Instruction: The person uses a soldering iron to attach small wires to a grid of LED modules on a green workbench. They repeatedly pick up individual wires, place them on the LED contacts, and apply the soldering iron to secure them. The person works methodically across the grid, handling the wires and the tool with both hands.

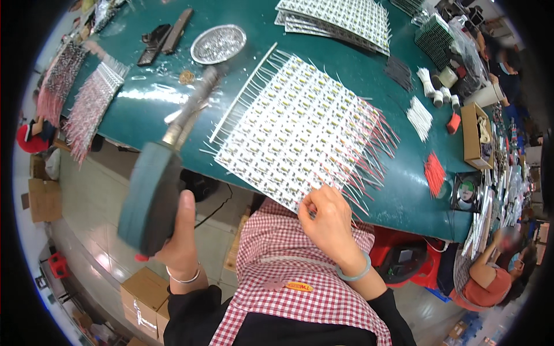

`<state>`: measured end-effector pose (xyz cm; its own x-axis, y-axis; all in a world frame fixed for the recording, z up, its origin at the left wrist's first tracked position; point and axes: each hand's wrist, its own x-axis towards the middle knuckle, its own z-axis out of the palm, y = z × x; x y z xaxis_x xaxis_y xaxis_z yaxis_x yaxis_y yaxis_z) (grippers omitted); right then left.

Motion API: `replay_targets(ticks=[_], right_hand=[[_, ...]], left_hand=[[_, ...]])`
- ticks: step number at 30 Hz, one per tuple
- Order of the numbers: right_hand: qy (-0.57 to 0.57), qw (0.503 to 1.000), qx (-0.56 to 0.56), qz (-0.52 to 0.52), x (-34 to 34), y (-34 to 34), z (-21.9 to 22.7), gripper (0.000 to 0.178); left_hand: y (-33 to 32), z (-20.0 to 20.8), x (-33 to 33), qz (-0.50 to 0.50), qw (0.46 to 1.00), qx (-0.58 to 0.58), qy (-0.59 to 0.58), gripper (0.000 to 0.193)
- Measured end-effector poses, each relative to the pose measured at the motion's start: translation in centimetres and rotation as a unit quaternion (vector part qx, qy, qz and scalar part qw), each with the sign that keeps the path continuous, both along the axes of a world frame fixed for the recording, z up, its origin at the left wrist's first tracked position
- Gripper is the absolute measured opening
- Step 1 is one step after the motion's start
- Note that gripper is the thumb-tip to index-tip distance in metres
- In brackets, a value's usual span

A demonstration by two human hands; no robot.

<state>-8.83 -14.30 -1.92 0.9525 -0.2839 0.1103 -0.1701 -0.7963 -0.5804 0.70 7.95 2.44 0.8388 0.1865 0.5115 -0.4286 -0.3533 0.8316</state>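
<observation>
My left hand [183,242] is wrapped round a green soldering gun [151,193], blurred by motion. Its long metal barrel [193,101] points away over the table edge. In front of me lies a white panel of small circuit boards [288,127], with white wires along its left side and red and white wires [375,147] fanning out on its right. My right hand [329,222] is at the panel's near edge, fingertips pinched together close to the red wires. What those fingers hold, if anything, is too small to make out.
A metal dish [218,44] and dark bars [176,32] lie at the far left. Wired panels [95,106] hang over the left edge. Stacked panels [340,23] stand at the back. Red wires [434,174], white wires [419,118] and a cardboard box [478,135] are at right, where another person [487,277] sits.
</observation>
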Motion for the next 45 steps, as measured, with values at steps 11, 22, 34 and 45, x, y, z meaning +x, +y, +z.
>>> replay_targets(ticks=[11, 22, 34, 45], right_hand=[[0.006, 0.996, 0.061, 0.073, -0.3, -2.9, 2.6, 0.01], [-0.098, 0.946, -0.256, -0.172, 2.7, -26.1, -0.5, 0.021], [-0.149, 0.933, -0.299, -0.135, 4.9, -30.4, -3.0, 0.013], [-0.13, 0.944, -0.273, -0.132, 4.5, -31.6, -1.8, 0.015]], left_hand=[[-4.8, -3.2, 13.6, -0.055, 0.97, -0.162, 0.171, 0.021], [-4.5, -1.3, 7.9, -0.138, 0.926, -0.26, 0.238, 0.035], [-7.6, 0.0, 6.8, -0.121, 0.932, -0.227, 0.255, 0.049], [-10.9, 2.0, 6.4, -0.141, 0.938, -0.214, 0.232, 0.051]])
